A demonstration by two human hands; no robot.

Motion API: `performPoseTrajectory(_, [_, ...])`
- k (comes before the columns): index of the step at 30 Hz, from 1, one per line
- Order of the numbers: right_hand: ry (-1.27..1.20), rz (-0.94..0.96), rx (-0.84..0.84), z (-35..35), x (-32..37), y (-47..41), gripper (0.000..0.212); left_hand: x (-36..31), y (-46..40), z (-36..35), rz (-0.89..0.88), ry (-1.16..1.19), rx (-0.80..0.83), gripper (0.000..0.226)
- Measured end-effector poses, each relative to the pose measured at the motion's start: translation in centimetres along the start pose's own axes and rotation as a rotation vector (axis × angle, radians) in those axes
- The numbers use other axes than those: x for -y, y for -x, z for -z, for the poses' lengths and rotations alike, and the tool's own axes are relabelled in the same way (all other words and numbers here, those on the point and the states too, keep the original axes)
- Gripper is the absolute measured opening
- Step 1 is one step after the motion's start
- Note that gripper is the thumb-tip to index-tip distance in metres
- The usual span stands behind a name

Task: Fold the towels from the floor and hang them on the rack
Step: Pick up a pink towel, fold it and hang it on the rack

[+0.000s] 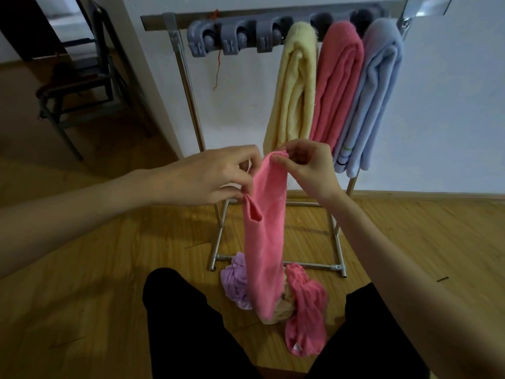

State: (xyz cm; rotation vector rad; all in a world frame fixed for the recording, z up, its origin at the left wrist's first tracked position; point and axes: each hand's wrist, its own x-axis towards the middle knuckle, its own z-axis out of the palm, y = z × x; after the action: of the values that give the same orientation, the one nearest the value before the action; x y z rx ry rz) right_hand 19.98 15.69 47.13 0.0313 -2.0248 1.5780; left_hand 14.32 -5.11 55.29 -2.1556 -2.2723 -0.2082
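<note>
Both hands, left (216,177) and right (308,168), pinching pink towel (263,242), its lower end hiding beige floor cloth (285,307)

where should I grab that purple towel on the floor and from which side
Take the purple towel by its bunched top fold, coming down from above on its left side. It lies crumpled by the rack foot, and the pink towel hanging from both hands covers its right edge, so the left is the exposed part.

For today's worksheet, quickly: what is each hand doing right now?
Left hand: pinches the pink towel at its top edge.
Right hand: pinches the same towel's top edge.
</note>
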Motion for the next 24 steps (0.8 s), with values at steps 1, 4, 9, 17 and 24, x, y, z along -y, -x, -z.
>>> performPoseTrajectory(1, [0.001, -0.004, -0.009, 0.2, -0.1, 0.0, 0.009, 0.0, -0.1, -0.2, 0.001, -0.01, -0.01, 0.009])
performPoseTrajectory(4, [-0.012, -0.011, -0.032, 0.6, -0.1, 0.0, 0.009, 0.2, -0.4, -1.0, 0.078, 0.017, -0.016, 0.006])
performPoseTrajectory(9, [-0.061, -0.023, -0.002, 0.7, 0.4, 0.4, 0.013, 0.8, -1.0, -2.5, 0.189, -0.008, -0.218, 0.025])
performPoseTrajectory(17, [-0.253, -0.105, 0.075, 1.5, 2.0, 1.2, 0.018, 0.6, -2.3, -3.0, 0.198, -0.012, -0.471, 0.03])
performPoseTrajectory(24, [-0.305, -0.158, 0.141, 2.2, 2.3, 1.5, 0.023, 0.3, -2.6, -3.4, 0.239, -0.065, -0.552, 0.03])
